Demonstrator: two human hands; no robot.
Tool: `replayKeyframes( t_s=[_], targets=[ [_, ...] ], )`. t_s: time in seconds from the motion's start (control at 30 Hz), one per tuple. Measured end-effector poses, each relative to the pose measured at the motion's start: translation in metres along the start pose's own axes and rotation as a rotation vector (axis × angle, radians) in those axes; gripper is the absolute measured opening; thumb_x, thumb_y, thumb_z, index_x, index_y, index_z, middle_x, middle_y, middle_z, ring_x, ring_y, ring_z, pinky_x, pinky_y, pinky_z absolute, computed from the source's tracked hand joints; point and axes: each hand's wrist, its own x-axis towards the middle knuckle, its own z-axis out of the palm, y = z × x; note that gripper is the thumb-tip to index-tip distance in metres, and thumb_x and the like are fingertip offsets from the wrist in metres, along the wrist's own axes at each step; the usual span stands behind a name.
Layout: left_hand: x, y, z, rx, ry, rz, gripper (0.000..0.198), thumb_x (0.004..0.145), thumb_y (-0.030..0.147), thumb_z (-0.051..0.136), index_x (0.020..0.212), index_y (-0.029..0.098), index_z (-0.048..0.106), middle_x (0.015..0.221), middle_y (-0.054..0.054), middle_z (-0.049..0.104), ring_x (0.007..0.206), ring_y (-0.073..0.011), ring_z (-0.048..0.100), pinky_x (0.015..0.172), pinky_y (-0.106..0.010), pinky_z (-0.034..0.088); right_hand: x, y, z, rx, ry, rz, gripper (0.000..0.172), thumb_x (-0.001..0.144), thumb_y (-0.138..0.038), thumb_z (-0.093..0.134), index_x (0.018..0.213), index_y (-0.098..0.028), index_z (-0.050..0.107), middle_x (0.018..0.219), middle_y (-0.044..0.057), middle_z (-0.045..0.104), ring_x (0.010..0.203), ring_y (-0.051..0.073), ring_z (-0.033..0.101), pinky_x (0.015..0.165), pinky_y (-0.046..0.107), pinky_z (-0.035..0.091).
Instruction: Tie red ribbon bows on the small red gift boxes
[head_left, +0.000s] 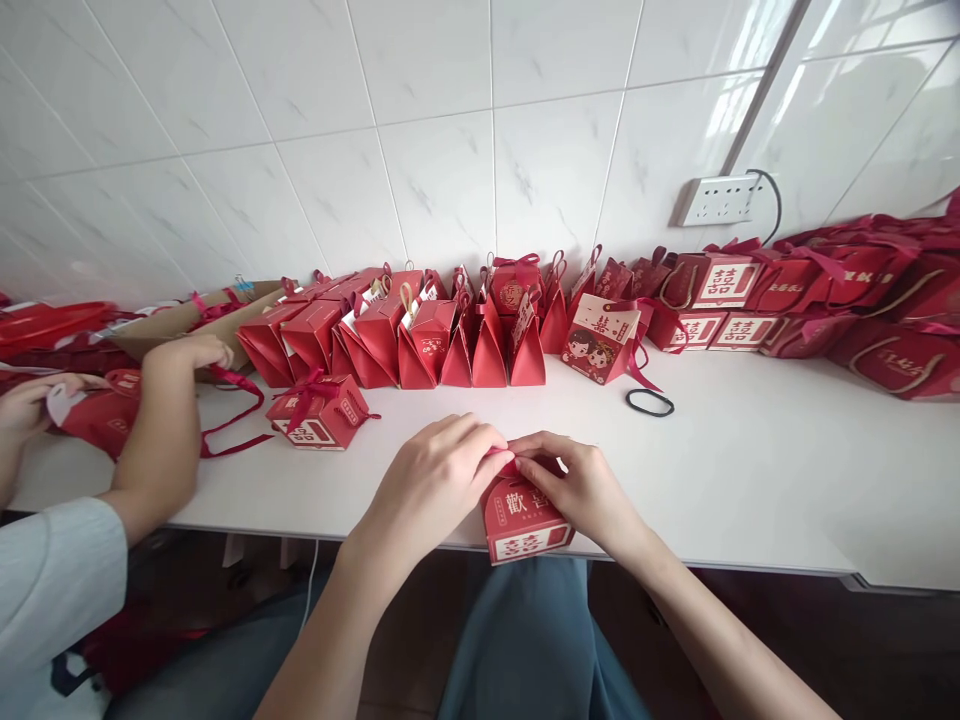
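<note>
A small red gift box (pixel 529 515) with gold and white Chinese characters stands at the front edge of the white table, right before me. My left hand (pixel 450 470) is closed at the top left of the box, thumb and forefinger pinched on its upper edge. From the other side my right hand (pixel 574 480) grips the box top, thumb on the front panel and fingers behind. The fingertips of both hands meet at the top, where a bit of red shows; whether it is ribbon or card I cannot tell.
A ribboned red box (pixel 319 410) sits to the left, near a co-worker's arm (pixel 161 430) reaching into a cardboard carton (pixel 225 325). Red boxes (pixel 427 345) line the wall, with more stacked boxes (pixel 724 285) at right. A black elastic band (pixel 649 402) lies on the table (pixel 750 470).
</note>
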Motion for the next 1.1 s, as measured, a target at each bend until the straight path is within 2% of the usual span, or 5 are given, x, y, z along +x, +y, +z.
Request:
replayKeyframes(
  t_s=[0.23, 0.47, 0.8, 0.93, 1.1],
  targets=[
    [0.015, -0.010, 0.006, -0.065, -0.047, -0.010, 0.007, 0.089, 0.018, 0.057, 0.082, 0.018, 0.059, 0.078, 0.002, 0.064, 0.070, -0.0137, 0.059, 0.061, -0.025, 0.043, 0.001, -0.002, 0.000, -0.001, -0.017, 0.015, 0.020, 0.084, -0.019, 0.050, 0.092, -0.022, 0.069, 0.092, 0.002, 0.075, 0.086, 0.017, 0.070, 0.077, 0.027, 0.053],
    [0.016, -0.027, 0.024, -0.473, 0.025, -0.047, 0.011, 0.089, 0.018, 0.056, 0.079, 0.020, 0.061, 0.080, 0.000, 0.062, 0.074, -0.0119, 0.060, 0.069, -0.024, 0.048, 0.002, -0.001, -0.001, -0.076, -0.025, -0.028, 0.019, 0.085, -0.019, 0.050, 0.085, -0.022, 0.069, 0.089, 0.002, 0.075, 0.080, 0.018, 0.067, 0.078, 0.030, 0.051],
    [0.006, -0.031, 0.037, -0.550, 0.087, -0.189, 0.004, 0.087, 0.016, 0.058, 0.086, 0.020, 0.060, 0.083, 0.000, 0.064, 0.078, -0.0124, 0.062, 0.072, -0.025, 0.051, -0.001, -0.001, -0.002, -0.029, -0.025, -0.059, 0.016, 0.087, -0.021, 0.052, 0.085, -0.023, 0.067, 0.090, 0.002, 0.073, 0.086, 0.019, 0.067, 0.081, 0.031, 0.049],
    [0.006, -0.025, 0.032, -0.566, 0.082, -0.211, 0.006, 0.087, 0.020, 0.058, 0.082, 0.020, 0.060, 0.080, 0.001, 0.066, 0.075, -0.0119, 0.062, 0.071, -0.023, 0.051, -0.001, 0.000, -0.002, -0.048, -0.028, -0.073, 0.018, 0.086, -0.018, 0.052, 0.084, -0.024, 0.069, 0.090, 0.001, 0.074, 0.086, 0.018, 0.066, 0.082, 0.031, 0.048],
    [0.008, -0.009, 0.010, -0.569, 0.049, -0.158, 0.006, 0.087, 0.021, 0.057, 0.082, 0.020, 0.062, 0.076, 0.002, 0.066, 0.070, -0.0102, 0.062, 0.067, -0.020, 0.050, 0.001, 0.001, -0.001, -0.072, -0.018, -0.091, 0.020, 0.085, -0.016, 0.052, 0.085, -0.024, 0.070, 0.086, 0.000, 0.074, 0.080, 0.017, 0.065, 0.078, 0.030, 0.048]
  ],
)
